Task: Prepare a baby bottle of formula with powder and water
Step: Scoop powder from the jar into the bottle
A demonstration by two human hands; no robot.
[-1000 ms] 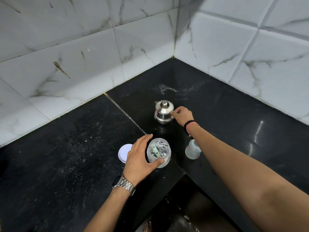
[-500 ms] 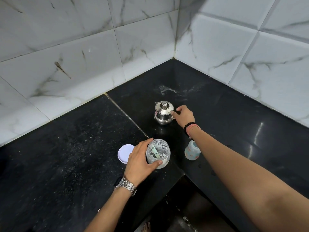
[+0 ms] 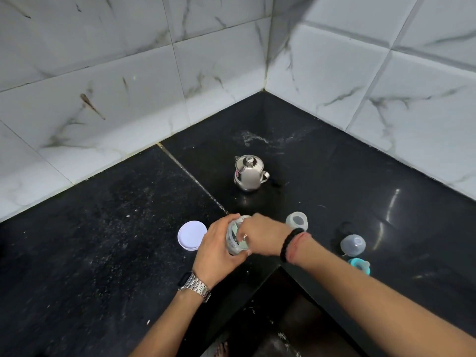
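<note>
Since half a second ago the right hand has left the kettle and come to the powder jar, fingers dipping into its open mouth, seemingly pinching the scoop inside, though that is mostly hidden. Left hand grips the jar on the worktop. Its lid lies at nine o'clock; the open bottle stands at two o'clock. Scooping powder looks underway; next calls for carrying a level scoop across to the bottle's narrow mouth.
</note>
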